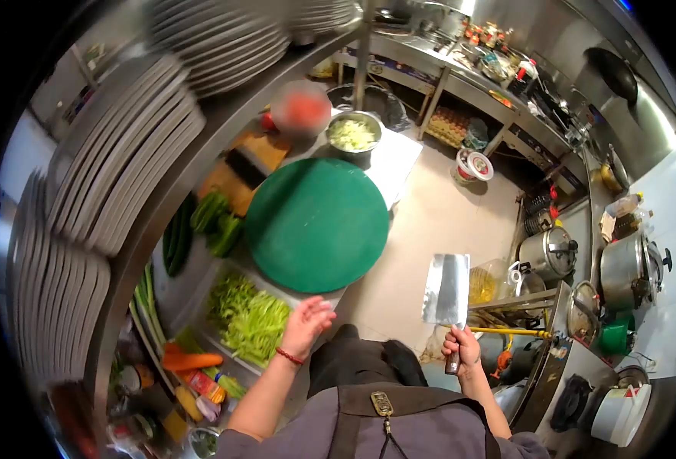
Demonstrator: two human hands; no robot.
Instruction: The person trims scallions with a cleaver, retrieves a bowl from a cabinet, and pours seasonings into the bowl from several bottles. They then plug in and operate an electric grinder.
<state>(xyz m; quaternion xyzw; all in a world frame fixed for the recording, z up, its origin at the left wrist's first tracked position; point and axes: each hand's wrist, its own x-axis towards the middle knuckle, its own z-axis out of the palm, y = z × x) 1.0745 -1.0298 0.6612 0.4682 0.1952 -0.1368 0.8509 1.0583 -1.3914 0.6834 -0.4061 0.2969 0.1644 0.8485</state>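
My right hand (462, 350) grips the dark handle of a cleaver (446, 291), its broad blade pointing up and away from me over the floor. My left hand (307, 327), with a red bracelet at the wrist, is empty; its fingers are loosely bent and apart. It hovers near the close edge of a round green cutting board (319, 226) and beside a tray of sliced green vegetable (254, 321). Green peppers (215, 222) lie left of the board. A metal bowl of chopped pale green vegetable (353, 136) stands beyond it.
Stacked plates (123, 153) fill the shelf at left. Carrots (191, 359) and packets lie below it. A blurred bowl of red pieces (301, 107) is at the back. Pressure cookers (548, 252) stand on the right; a lidded tub (472, 165) is on the floor.
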